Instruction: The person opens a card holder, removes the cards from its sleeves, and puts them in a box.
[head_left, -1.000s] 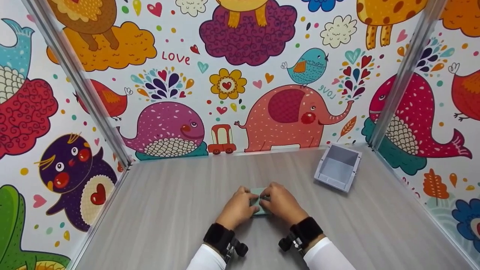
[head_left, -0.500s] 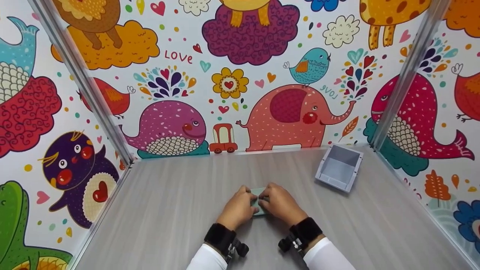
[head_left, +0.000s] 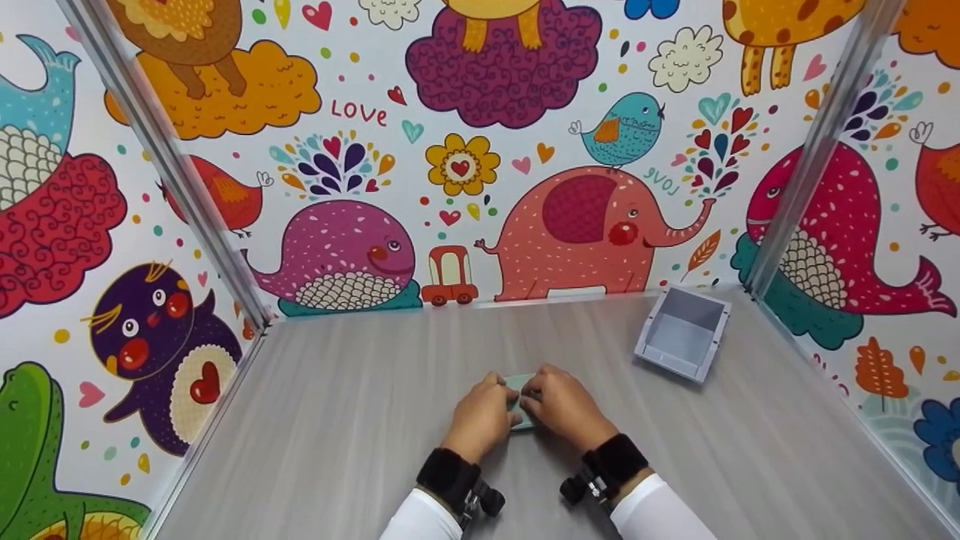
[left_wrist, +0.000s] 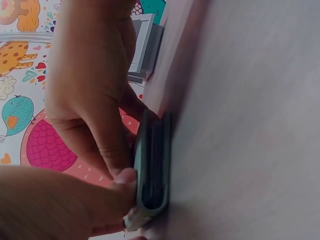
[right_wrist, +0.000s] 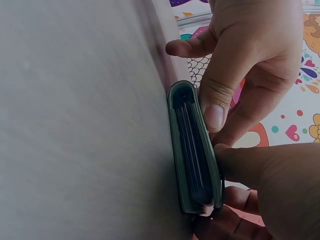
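A small green card holder point(head_left: 523, 421) lies on the table between the two hands in the head view. Its side shows in the left wrist view, where the cover point(left_wrist: 153, 202) bends round dark inner sleeves. Several thin layers stand inside the card holder point(right_wrist: 192, 150) in the right wrist view. The left hand point(head_left: 478, 416) grips its left part, thumb on the upper cover. From the other side the right hand point(head_left: 568, 405) holds it, thumb also on top and fingers curled at its end. The hands almost meet above the cover, hiding much of it.
A grey plastic bin point(head_left: 682, 335) stands at the back right of the wood-grain table point(head_left: 337, 420). Printed cartoon walls point(head_left: 450, 97) enclose the back and both sides, with metal corner posts point(head_left: 202, 195). Each wrist carries a black strap with a camera.
The hands stay on the card holder, with only slight finger movement; the left hand shifts a little to the right. The head view drifts slightly.
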